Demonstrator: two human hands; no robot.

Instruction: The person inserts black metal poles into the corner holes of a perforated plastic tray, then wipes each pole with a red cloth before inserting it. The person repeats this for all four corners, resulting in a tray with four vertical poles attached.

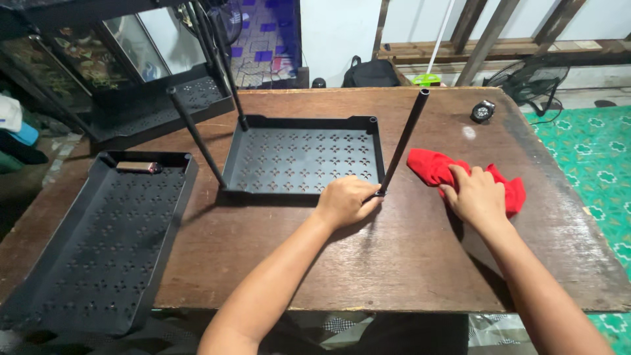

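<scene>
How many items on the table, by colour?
Black: 6 (perforated tray by the left hand, second perforated tray, three poles, small round object)
Red: 1 (cloth under the right hand)
Metallic: 1 (small cylinder in the second tray)
Total: 8

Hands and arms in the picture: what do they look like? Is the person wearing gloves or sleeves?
No gloves and no sleeves show. The left hand and right hand are both bare, and both forearms are bare all the way down to the bottom edge of the picture. I can see no watch, ring or bracelet on either one.
</scene>
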